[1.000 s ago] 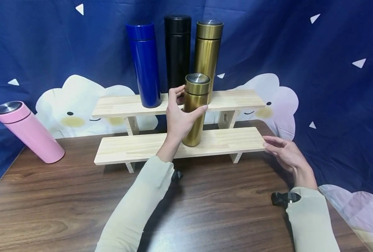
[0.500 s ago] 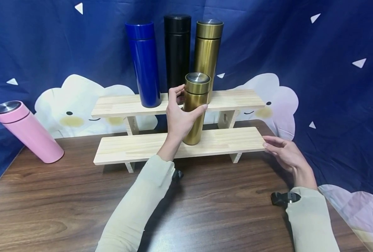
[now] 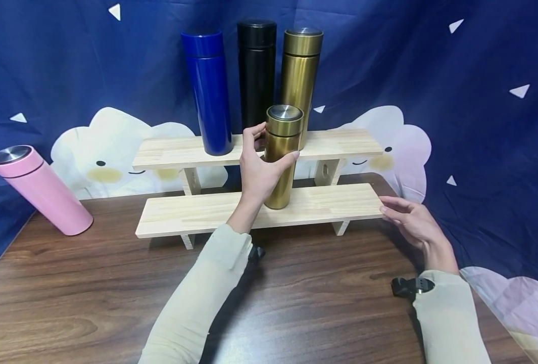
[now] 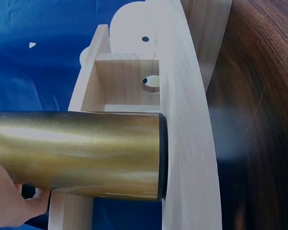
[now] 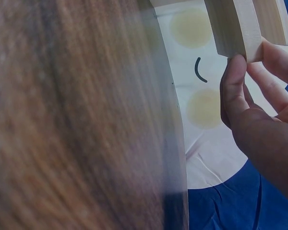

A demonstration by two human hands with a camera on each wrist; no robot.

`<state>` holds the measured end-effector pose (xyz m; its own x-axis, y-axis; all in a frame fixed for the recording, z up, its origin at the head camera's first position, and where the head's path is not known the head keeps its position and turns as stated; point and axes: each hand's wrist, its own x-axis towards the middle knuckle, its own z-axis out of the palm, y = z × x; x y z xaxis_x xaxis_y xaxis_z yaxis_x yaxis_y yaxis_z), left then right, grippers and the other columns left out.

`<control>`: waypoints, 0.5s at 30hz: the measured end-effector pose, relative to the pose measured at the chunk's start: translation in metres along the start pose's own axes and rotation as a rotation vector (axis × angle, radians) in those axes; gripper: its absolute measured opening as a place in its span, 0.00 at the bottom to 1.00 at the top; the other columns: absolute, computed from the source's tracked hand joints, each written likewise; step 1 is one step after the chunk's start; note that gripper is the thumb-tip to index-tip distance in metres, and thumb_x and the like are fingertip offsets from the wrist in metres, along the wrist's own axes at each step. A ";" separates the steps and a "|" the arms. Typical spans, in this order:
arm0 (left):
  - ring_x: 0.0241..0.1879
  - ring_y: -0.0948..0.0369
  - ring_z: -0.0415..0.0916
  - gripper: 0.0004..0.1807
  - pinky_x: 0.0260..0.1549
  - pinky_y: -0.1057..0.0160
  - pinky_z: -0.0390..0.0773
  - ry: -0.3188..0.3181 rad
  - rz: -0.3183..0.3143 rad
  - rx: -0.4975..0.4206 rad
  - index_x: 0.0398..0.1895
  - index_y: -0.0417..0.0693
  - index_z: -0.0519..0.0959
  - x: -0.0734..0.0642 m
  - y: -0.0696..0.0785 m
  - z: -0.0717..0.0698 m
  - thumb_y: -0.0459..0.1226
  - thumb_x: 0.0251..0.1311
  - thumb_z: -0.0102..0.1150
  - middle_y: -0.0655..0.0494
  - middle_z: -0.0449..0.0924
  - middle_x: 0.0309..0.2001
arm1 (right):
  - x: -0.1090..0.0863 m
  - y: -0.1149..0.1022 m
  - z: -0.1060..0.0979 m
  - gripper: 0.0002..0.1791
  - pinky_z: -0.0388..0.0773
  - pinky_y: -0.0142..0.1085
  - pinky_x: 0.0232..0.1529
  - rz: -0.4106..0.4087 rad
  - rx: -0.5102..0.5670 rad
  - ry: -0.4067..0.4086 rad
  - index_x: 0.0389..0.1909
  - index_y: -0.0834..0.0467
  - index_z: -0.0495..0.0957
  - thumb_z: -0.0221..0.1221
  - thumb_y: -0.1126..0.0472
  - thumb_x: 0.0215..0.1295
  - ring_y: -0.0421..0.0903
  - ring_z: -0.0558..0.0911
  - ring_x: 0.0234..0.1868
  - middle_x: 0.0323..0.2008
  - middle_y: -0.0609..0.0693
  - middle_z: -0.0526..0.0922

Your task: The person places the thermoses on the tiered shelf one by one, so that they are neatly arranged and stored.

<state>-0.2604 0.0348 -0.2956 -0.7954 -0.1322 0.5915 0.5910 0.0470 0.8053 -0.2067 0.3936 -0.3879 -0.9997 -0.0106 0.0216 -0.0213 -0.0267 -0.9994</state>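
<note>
My left hand (image 3: 260, 172) grips a gold thermos bottle (image 3: 281, 187), thumb on its front and fingers behind. The bottle stands upright on the lower board of a two-tier wooden shelf (image 3: 341, 199). In the left wrist view, the base of the gold bottle (image 4: 96, 158) meets the board, with no gap that I can make out. My right hand (image 3: 411, 222) holds the right end of that lower board with thumb and fingertips. In the right wrist view, the thumb (image 5: 236, 79) touches the end of the board (image 5: 249, 33).
On the upper tier stand a blue bottle (image 3: 210, 101), a black bottle (image 3: 257, 76) and a taller gold bottle (image 3: 301, 71), partly hidden. A pink bottle (image 3: 46, 194) stands at the left on the brown table (image 3: 91, 293). Behind hangs a blue curtain (image 3: 387, 60).
The base of the held gold bottle has shifted very slightly back on the lower board. The right hand stays at the board's end.
</note>
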 end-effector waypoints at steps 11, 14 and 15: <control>0.53 0.58 0.73 0.43 0.47 0.48 0.76 -0.005 0.031 -0.009 0.67 0.45 0.67 -0.002 -0.003 -0.002 0.38 0.46 0.78 0.53 0.73 0.59 | 0.000 0.001 -0.001 0.13 0.78 0.24 0.45 -0.001 0.009 -0.002 0.45 0.51 0.85 0.61 0.72 0.69 0.33 0.83 0.41 0.40 0.41 0.87; 0.53 0.58 0.73 0.43 0.47 0.48 0.76 -0.005 0.026 -0.006 0.67 0.46 0.67 -0.003 -0.004 -0.003 0.38 0.46 0.78 0.53 0.73 0.59 | 0.000 0.000 0.000 0.13 0.78 0.24 0.45 0.005 0.002 0.004 0.44 0.50 0.85 0.61 0.71 0.68 0.33 0.83 0.41 0.39 0.41 0.87; 0.53 0.59 0.73 0.43 0.47 0.49 0.76 -0.005 0.023 -0.005 0.67 0.46 0.67 -0.003 -0.004 -0.003 0.38 0.46 0.78 0.54 0.73 0.59 | 0.000 0.000 0.000 0.13 0.78 0.24 0.45 0.007 -0.001 0.006 0.43 0.49 0.85 0.61 0.71 0.68 0.33 0.83 0.41 0.39 0.41 0.87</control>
<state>-0.2599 0.0322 -0.3005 -0.7821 -0.1257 0.6103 0.6100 0.0454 0.7911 -0.2070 0.3932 -0.3883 -0.9999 -0.0050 0.0142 -0.0140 -0.0260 -0.9996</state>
